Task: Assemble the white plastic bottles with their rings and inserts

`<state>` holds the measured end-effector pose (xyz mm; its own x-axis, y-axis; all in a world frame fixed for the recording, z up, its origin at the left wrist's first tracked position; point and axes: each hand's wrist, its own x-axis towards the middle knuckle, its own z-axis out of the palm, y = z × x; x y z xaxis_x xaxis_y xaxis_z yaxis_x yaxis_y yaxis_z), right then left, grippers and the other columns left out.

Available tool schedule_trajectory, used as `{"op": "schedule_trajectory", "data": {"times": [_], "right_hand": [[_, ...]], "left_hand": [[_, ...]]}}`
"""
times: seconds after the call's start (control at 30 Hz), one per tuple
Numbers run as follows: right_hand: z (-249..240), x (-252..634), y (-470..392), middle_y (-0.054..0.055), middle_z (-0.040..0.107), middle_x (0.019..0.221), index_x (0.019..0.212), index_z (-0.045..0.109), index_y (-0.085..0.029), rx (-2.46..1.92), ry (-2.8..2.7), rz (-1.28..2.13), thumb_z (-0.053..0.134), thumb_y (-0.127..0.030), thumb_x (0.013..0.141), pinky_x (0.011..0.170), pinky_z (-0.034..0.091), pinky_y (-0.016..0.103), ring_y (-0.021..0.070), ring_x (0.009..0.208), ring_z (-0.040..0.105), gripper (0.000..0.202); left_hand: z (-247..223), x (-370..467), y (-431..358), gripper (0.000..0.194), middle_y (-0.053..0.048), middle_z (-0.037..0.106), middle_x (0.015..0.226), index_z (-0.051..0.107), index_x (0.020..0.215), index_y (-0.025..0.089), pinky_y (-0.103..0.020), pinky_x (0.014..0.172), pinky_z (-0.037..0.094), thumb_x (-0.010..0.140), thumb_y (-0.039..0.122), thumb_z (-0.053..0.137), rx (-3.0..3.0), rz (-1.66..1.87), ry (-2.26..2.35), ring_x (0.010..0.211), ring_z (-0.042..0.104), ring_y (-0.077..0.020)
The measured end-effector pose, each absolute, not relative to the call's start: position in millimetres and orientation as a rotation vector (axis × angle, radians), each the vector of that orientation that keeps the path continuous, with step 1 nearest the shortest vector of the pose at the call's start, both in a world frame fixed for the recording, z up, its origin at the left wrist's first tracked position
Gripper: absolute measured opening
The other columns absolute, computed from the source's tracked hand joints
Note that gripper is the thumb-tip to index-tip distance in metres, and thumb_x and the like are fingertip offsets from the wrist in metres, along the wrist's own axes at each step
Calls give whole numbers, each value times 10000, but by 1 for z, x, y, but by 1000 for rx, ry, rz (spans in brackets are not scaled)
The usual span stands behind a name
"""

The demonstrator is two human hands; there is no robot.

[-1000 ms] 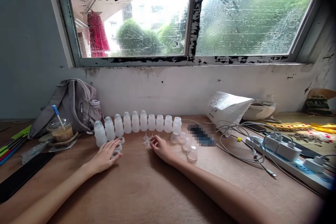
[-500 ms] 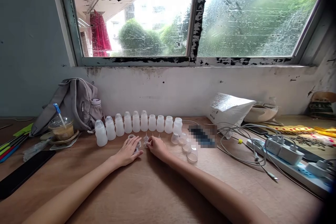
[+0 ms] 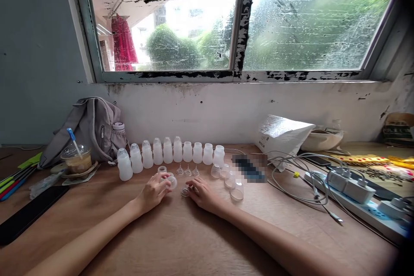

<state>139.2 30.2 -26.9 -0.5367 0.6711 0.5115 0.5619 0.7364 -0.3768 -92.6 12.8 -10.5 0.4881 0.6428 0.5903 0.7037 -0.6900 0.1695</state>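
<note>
In the head view, my left hand [image 3: 153, 191] has its fingers closed on a translucent bottle collar ring [image 3: 173, 181]. Another collar ring [image 3: 162, 169] lies just beyond its fingertips. Facing it, my right hand [image 3: 203, 195] pinches a clear bottle teat [image 3: 184, 192] by the tabletop. Beyond the hands, several clear teats [image 3: 188, 171] stand in a short row. Behind them runs a line of frosted baby bottles [image 3: 147, 155]; those on the left wear clear caps, and the ones on the right have uncovered necks. Several loose clear caps [image 3: 237, 190] stand right of my right hand.
Left on the wooden table [image 3: 155, 241] are a black phone-like slab [image 3: 32, 213], markers [image 3: 16, 181], an iced drink cup [image 3: 76, 158] and a grey backpack [image 3: 93, 127]. At right are tangled cables [image 3: 291, 189], a power strip [image 3: 355, 205] and a silvery-white bag [image 3: 283, 136].
My right hand has drawn nearer to me from the teat row with one teat. My left hand, earlier spread flat over the rings, has curled its fingers around one.
</note>
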Motion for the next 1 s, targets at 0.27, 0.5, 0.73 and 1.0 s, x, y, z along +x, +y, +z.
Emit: {"op": "schedule_trajectory", "data": {"times": [0.27,0.5,0.73,1.0], "right_hand": [[-24,142,33,53,590,867,903,542,-178,-979,-2092,397,463,-145,757,704,434,276,159,804,541,169],[-21,143,35,53,614,800,849,576,-161,-1031,-2016,482,470,-161,744,622,442,250,143,700,559,149],[-20,142,34,57,622,807,843,582,-161,-1064,-2037,467,474,-150,740,646,445,256,146,721,565,150],[-17,141,33,58,619,809,844,574,-154,-1059,-2055,454,469,-135,746,653,446,264,147,717,563,145]], "left_hand": [[-2,-45,17,432,-47,575,1016,386,1156,225,-317,813,426,765,345,525,-2706,-1379,-1393,954,528,-176],[-14,-45,14,386,-68,594,980,532,1063,199,-358,840,391,728,390,549,-2775,-1006,-1360,931,514,-218],[-18,-44,15,375,-76,590,941,571,992,184,-360,839,376,716,436,545,-2707,-892,-1378,911,502,-223],[-19,-45,14,383,-76,592,913,581,993,190,-364,813,384,714,450,541,-2679,-908,-1371,879,505,-224]]}}
